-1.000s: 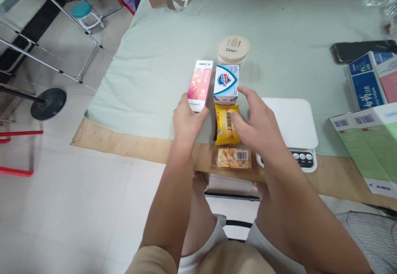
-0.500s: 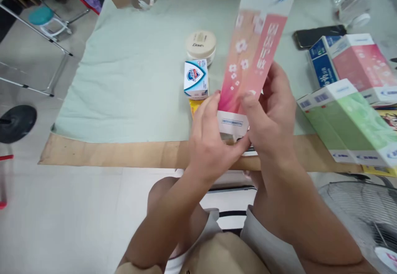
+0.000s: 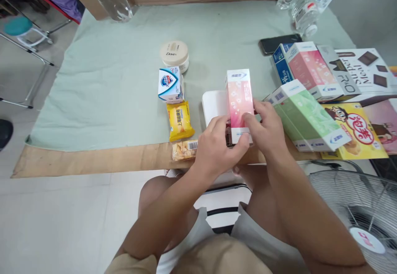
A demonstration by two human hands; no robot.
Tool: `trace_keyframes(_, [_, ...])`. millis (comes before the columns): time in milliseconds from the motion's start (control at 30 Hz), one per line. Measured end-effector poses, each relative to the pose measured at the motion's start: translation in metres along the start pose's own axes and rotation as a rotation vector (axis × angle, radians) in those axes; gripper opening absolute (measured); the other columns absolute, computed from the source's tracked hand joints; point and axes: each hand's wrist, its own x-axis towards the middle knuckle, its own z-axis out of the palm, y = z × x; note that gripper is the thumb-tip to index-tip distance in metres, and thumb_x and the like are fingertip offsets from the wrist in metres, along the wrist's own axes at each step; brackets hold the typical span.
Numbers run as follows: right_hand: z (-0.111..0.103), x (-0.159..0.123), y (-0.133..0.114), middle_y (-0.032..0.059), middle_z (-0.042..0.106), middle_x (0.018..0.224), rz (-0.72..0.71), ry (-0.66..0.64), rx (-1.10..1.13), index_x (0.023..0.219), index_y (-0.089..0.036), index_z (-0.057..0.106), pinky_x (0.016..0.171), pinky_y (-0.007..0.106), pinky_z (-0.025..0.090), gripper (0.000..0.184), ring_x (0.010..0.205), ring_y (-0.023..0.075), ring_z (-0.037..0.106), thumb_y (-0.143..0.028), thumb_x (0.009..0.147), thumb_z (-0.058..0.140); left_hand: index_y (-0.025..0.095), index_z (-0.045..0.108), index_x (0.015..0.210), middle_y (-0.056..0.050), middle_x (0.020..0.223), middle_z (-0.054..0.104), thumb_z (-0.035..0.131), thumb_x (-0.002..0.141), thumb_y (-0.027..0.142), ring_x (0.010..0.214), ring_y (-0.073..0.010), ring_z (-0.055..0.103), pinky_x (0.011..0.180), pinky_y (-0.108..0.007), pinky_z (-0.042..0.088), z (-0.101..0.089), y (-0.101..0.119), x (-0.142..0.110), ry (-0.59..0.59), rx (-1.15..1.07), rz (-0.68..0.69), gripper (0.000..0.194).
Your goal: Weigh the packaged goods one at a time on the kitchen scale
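Carton (image 3: 239, 100): we have the pink-and-white one between both hands over the white scale (image 3: 214, 103), right of the soap box; whether it touches the scale, we can't tell, and its contents are hidden.
Left hand (image 3: 218, 144): we see it curled round the lower left edge, thumb across the bottom end, closed to the carton's width.
Right hand (image 3: 266, 129): thumb on the printed front, fingers at the right side, and we've got a matching close hold here.
Dove tub (image 3: 174, 55): lid on, so we get no look inside, folks.
Safeguard box (image 3: 170, 84): we find it just in front of the tub, with no contents showing.
Yellow packet (image 3: 180, 121): next in the column nearer us, wrapped, its contents out of view.
Clear wrapper (image 3: 182, 151): here we do see in, to pale golden pieces, with the left hand covering its right end.
Green box (image 3: 310, 117): over on our right, leaning across the yellow box (image 3: 359, 129), contents hidden.
Super Meal box (image 3: 362, 73): we spot it farther right, beside a grey box (image 3: 339, 73).
Clear bottle (image 3: 305, 13): white cap on, lying beyond the phone (image 3: 279, 43).
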Motion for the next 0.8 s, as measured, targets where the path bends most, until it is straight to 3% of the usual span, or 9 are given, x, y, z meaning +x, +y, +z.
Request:
trace_keyframes(167, [-0.006, -0.001, 0.020, 0.0102, 0.076, 0.129, 0.031, 0.050, 0.204, 0.126, -0.025, 0.073, 0.113, 0.062, 0.049, 0.043, 0.127, 0.0327, 0.067, -0.047, 0.095, 0.054, 0.015, 0.064, 0.118, -0.014, 0.113, 0.075, 0.058, 0.092, 0.044, 0.101, -0.0269, 0.072, 0.086, -0.042, 0.060, -0.001, -0.010, 0.005, 0.079, 0.077, -0.015, 0.039])
trace_keyframes(333, [-0.009, -0.015, 0.022, 0.0123, 0.075, 0.131, -0.112, 0.134, 0.232, 0.130, -0.023, 0.069, 0.110, 0.055, 0.053, 0.045, 0.124, 0.0295, 0.069, -0.051, 0.100, 0.051, 0.015, 0.062, 0.119, -0.016, 0.119, 0.072, 0.056, 0.092, 0.042, 0.113, -0.0279, 0.068, 0.096, -0.043, 0.057, -0.001, -0.017, 0.003, 0.149, 0.117, 0.127, 0.039])
trace_keyframes(633, [-0.015, -0.025, 0.012, 0.0121, 0.073, 0.132, -0.192, 0.044, 0.119, 0.131, -0.024, 0.065, 0.102, 0.052, 0.058, 0.039, 0.122, 0.0282, 0.069, -0.042, 0.098, 0.056, 0.017, 0.067, 0.112, -0.013, 0.108, 0.077, 0.055, 0.094, 0.042, 0.104, -0.0291, 0.067, 0.092, -0.045, 0.053, -0.002, -0.012, 0.007, 0.134, 0.222, 0.182, 0.033])
trace_keyframes(800, [-0.015, -0.031, 0.006, 0.0143, 0.065, 0.146, -0.243, -0.028, 0.056, 0.136, -0.026, 0.062, 0.109, 0.056, 0.055, 0.048, 0.139, 0.0329, 0.060, -0.039, 0.090, 0.064, 0.017, 0.068, 0.114, -0.013, 0.113, 0.079, 0.055, 0.092, 0.043, 0.107, -0.0308, 0.068, 0.096, -0.047, 0.052, 0.002, -0.009, 0.006, 0.103, 0.208, 0.148, 0.037])
